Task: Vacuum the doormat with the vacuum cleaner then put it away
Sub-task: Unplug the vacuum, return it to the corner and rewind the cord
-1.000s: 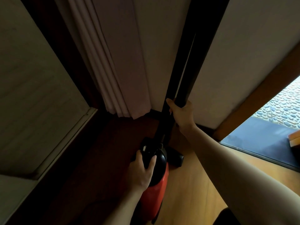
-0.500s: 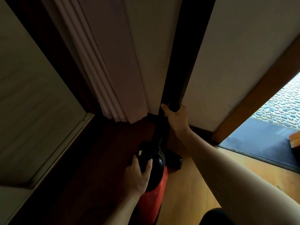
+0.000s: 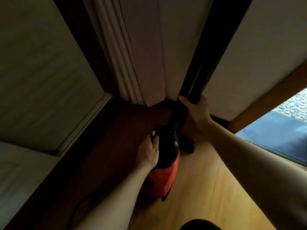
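Putting-away step: my left hand [image 3: 147,153] grips the vacuum cleaner [image 3: 166,173] body and my right hand [image 3: 197,108] clasps its tube [image 3: 194,87] — next it likely needs leaning steady against the wall [image 3: 265,55].

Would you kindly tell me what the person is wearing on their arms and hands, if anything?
Nothing shows on either. The left hand and right hand are bare, with no gloves, rings or watch visible, and both forearms are uncovered as far as the picture's edge, so no sleeve comes into view.
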### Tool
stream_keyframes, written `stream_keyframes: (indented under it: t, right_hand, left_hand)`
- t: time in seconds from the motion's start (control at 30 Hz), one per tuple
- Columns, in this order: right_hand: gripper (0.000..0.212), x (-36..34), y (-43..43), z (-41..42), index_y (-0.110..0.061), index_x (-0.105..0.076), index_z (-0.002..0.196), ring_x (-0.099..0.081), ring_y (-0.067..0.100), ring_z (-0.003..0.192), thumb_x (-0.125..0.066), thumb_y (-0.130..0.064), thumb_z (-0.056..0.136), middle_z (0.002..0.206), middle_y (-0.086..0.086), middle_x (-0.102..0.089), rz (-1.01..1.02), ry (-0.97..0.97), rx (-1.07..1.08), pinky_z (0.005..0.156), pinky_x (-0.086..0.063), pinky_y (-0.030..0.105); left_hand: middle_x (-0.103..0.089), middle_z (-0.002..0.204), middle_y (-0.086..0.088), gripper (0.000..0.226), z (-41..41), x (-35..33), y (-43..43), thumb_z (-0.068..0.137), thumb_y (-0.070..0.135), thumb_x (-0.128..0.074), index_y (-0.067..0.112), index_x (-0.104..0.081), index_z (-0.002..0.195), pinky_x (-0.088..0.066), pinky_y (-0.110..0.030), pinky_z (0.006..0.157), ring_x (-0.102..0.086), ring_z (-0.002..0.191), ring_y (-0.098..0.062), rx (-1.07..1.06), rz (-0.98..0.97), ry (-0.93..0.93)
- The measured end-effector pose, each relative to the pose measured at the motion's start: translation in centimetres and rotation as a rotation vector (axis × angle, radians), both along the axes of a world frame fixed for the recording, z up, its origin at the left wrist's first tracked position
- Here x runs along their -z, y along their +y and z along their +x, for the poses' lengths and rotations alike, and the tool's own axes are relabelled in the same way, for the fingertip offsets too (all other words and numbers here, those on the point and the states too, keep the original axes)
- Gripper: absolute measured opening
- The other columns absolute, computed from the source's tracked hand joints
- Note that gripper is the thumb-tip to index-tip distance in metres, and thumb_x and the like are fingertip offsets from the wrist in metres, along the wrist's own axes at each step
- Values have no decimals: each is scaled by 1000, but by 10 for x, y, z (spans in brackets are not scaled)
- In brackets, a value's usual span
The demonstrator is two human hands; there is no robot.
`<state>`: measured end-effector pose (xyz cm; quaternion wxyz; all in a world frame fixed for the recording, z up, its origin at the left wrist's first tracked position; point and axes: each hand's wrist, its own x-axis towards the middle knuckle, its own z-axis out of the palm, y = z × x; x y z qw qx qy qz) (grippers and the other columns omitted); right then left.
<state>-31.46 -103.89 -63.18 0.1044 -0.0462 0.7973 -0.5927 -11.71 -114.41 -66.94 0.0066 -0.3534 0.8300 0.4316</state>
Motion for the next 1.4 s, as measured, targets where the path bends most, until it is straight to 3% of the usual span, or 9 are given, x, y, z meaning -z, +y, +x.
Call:
stream_keyframes:
  t: [0.23,0.37,0.47,0.6,0.7,0.77,1.07,1.2,1.4]
  right_hand:
    - [70,37,5,22,-3,-55,132,-65,14,102,-87,-36,79,118,6,-67,80,138,135,83,-58,24]
    - [79,39,32,74,-17,-48,145,-63,20,109,-80,-52,82,127,5,-63,179,78,191,90,-55,36]
    - [78,25,53,133,-16,-59,133,-68,22,101,-80,-62,74,113,6,-70,245,83,144,73,-54,26]
    - [60,14,59,217,3,-54,131,-60,27,98,-76,-27,85,110,21,-63,328,30,1,59,-47,4]
    - [59,13,58,269,-1,-53,130,-62,26,92,-75,-28,82,114,20,-63,366,-3,-157,66,-51,8]
    - [74,21,55,296,-12,-53,132,-68,20,92,-70,-56,75,116,10,-67,460,17,-292,75,-56,18]
    - [58,115,27,357,-29,-52,124,-69,12,97,-54,-71,85,112,-6,-70,555,151,-484,80,-60,39]
    - [50,159,15,370,-29,-59,100,-65,11,84,-52,-75,83,94,-11,-68,646,76,-272,70,-58,40]
    - [58,197,-7,386,-34,-75,107,-71,7,89,-46,-78,84,99,-12,-76,499,-92,1,75,-62,38]
  left_hand:
    - [-65,92,-7,34,62,23,-70,102,39,-45,8,-60,107,-45,-30,73,-66,96,-31,-3,110,164]
    - [-67,109,-16,49,115,38,-105,102,50,-38,9,-59,120,-44,-34,80,-64,105,-34,211,128,-71]
    - [-63,113,-13,52,152,49,-121,104,50,-31,11,-57,127,-46,-36,84,-62,102,-27,364,97,-317]
    - [-57,111,-7,42,190,59,-136,106,39,-33,11,-55,128,-47,-32,79,-58,94,-18,377,25,-468]
    - [-50,139,-13,44,202,69,-144,105,27,-40,13,-38,147,-48,-36,97,-55,122,-27,410,-18,-534]
    - [-37,153,-15,58,203,74,-145,103,23,-45,15,-22,156,-39,-42,112,-43,137,-32,423,6,-557]
    - [-42,150,-11,57,183,112,-141,99,21,-53,15,-31,151,-36,-42,111,-42,137,-31,363,40,-532]
    - [-27,159,-13,69,169,107,-129,98,32,-54,17,-19,156,-31,-44,116,-31,144,-32,405,-106,-431]
    - [-35,152,-1,63,162,83,-102,90,36,-62,18,-42,147,-37,-30,112,-37,139,-16,782,-343,263]
